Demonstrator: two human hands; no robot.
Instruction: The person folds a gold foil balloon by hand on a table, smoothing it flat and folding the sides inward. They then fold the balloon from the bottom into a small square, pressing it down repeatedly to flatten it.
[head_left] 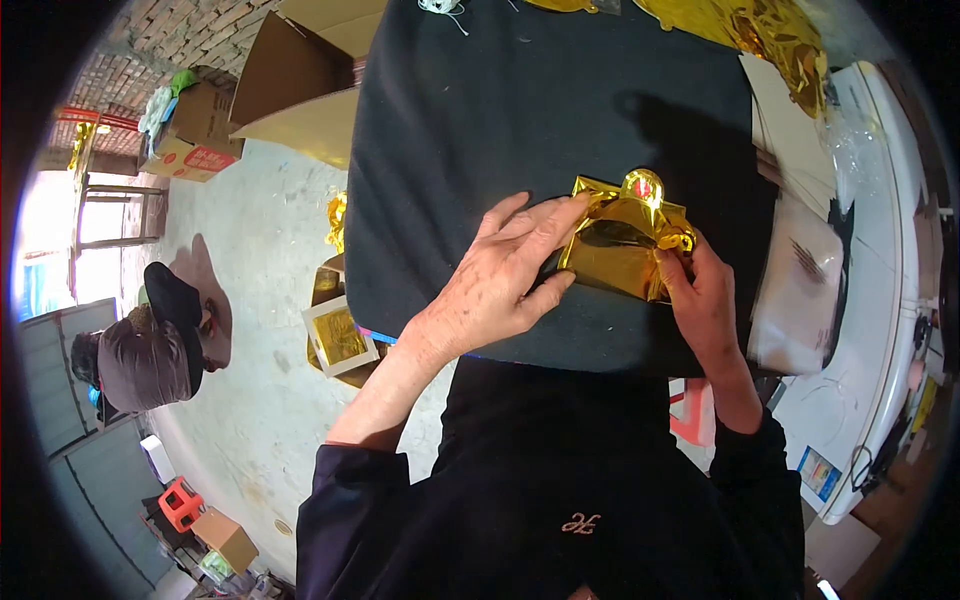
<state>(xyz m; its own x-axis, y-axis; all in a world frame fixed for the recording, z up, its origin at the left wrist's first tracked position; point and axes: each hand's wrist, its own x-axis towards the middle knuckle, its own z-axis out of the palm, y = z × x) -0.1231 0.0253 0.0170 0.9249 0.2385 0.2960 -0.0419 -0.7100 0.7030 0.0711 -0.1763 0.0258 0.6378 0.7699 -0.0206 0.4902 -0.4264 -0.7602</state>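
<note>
A shiny gold foil piece lies on the black cloth-covered table, with a rounded tab bearing a red spot at its top. My left hand rests at the foil's left side, fingers spread, fingertips on its left edge. On the right side, my right hand pinches the foil's right edge between thumb and fingers, near a curled bit of foil. The underside of the foil is hidden.
More gold foil and card sheets lie at the table's far right. Beyond the right edge stands a white surface. Open cardboard boxes are at the left. A person is bent over on the far left.
</note>
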